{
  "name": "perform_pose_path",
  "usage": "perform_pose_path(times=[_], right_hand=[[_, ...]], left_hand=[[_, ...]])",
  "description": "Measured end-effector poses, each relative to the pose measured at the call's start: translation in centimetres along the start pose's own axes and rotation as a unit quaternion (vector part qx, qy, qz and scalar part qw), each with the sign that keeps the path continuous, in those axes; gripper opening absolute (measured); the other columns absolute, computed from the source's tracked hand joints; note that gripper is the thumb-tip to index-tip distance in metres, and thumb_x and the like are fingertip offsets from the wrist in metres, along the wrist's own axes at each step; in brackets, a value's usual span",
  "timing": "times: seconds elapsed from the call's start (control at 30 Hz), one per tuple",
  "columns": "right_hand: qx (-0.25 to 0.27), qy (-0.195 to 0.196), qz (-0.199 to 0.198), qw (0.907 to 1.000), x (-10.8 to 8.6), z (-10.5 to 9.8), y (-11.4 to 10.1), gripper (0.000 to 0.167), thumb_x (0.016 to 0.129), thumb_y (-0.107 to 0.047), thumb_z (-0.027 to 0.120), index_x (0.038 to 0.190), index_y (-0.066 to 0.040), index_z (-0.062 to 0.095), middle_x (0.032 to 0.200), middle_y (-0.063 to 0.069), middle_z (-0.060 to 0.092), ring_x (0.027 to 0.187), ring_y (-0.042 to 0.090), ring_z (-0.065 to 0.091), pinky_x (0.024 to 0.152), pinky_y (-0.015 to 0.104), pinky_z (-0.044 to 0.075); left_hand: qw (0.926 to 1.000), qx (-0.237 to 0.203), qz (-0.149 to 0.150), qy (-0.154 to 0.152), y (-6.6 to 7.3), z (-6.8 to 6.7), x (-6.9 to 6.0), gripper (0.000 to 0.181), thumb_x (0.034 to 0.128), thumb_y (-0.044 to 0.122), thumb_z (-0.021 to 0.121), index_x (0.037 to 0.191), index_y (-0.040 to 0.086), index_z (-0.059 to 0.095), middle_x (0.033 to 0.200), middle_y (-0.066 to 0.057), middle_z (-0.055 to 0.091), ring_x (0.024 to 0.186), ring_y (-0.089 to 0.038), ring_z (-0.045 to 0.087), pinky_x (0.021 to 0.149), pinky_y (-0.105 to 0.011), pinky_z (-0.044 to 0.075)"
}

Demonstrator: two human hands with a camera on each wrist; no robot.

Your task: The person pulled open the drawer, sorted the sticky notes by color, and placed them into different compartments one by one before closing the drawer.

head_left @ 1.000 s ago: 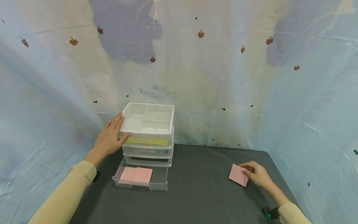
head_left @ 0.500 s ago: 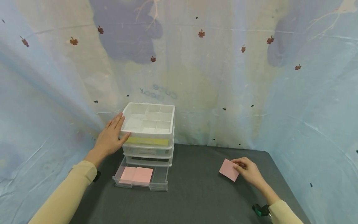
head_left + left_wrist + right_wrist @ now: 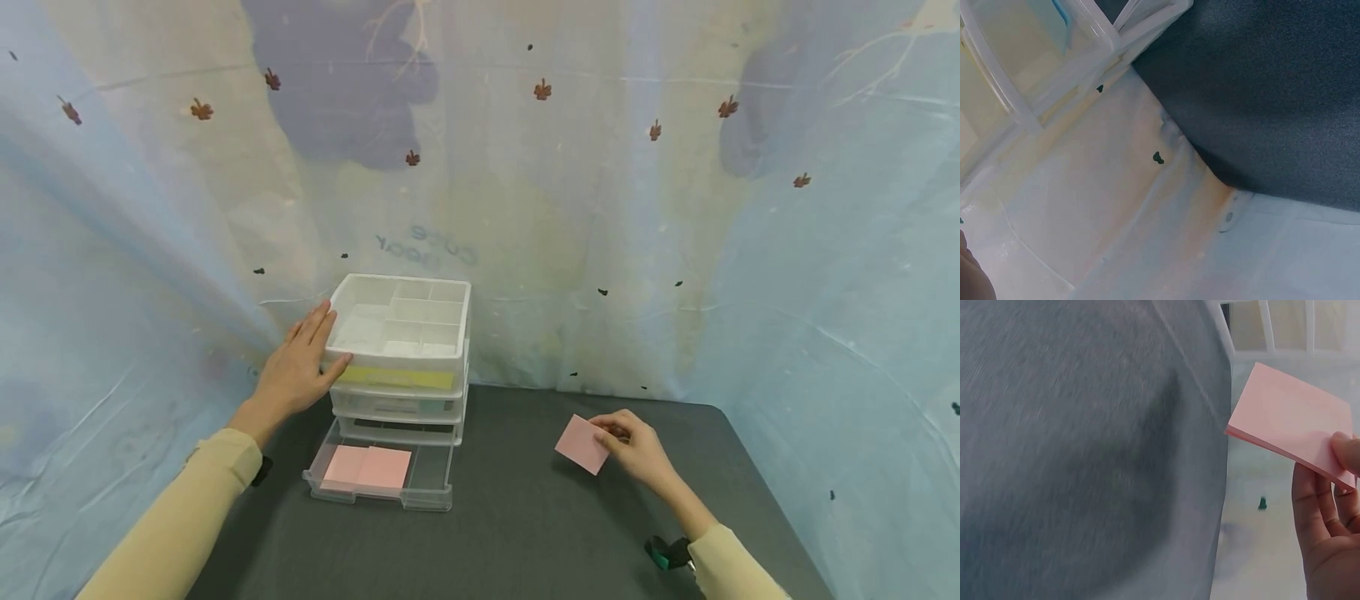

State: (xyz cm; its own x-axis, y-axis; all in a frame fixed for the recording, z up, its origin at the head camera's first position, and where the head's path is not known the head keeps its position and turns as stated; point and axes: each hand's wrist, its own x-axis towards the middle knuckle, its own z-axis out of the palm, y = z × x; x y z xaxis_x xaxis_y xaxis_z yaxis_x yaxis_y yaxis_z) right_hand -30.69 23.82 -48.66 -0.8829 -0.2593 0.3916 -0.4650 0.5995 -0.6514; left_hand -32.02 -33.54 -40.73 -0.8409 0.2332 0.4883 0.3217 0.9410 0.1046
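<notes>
My right hand (image 3: 636,446) pinches a pink sticky-note pad (image 3: 582,445) between thumb and fingers above the table; the right wrist view shows the pad (image 3: 1291,419) as a thin square stack. To the left stands a white drawer organizer (image 3: 397,358) with a compartment tray on top. My left hand (image 3: 296,367) rests with straight fingers against its left side and top front corner. The bottom clear drawer (image 3: 426,500) is pulled out, and pink note pads (image 3: 367,468) lie side by side in its left part. In the left wrist view only a bit of a finger (image 3: 974,275) shows.
The dark grey table (image 3: 510,533) extends between the organizer and my right hand. A patterned curtain (image 3: 540,233) hangs behind and on both sides. Yellow contents (image 3: 397,377) show through the organizer's upper drawer.
My right hand has carried the pink sticky-note pad leftward and slightly up, toward the organizer. My left hand, the organizer and the pulled-out drawer have stayed in place.
</notes>
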Motion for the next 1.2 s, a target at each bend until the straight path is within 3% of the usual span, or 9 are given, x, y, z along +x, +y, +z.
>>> perform_pose_path(times=[0.47,1.2], right_hand=[[0.058,-0.014,-0.045,0.9972,1.7,3.8,-2.5,0.017,0.098,-0.008,0.073,0.114,-0.009,0.079,0.104,0.004,0.067,0.092,0.019,0.068,0.076,0.029,0.06],[0.123,-0.07,-0.069,0.9876,4.4,7.4,-6.8,0.017,0.1,-0.015,0.072,0.115,-0.013,0.078,0.106,0.002,0.066,0.09,0.016,0.066,0.075,0.033,0.059]], left_hand=[[1.0,0.003,0.003,0.009,-0.2,0.1,0.0,0.085,0.1066,0.051,0.051,0.166,0.002,0.017,0.174,-0.017,0.013,0.156,-0.041,0.022,0.13,-0.053,0.013],[0.9999,0.009,-0.012,-0.005,0.1,0.0,0.0,0.087,0.1059,0.051,0.053,0.167,0.004,0.014,0.174,-0.015,0.01,0.157,-0.04,0.02,0.13,-0.053,0.014]])
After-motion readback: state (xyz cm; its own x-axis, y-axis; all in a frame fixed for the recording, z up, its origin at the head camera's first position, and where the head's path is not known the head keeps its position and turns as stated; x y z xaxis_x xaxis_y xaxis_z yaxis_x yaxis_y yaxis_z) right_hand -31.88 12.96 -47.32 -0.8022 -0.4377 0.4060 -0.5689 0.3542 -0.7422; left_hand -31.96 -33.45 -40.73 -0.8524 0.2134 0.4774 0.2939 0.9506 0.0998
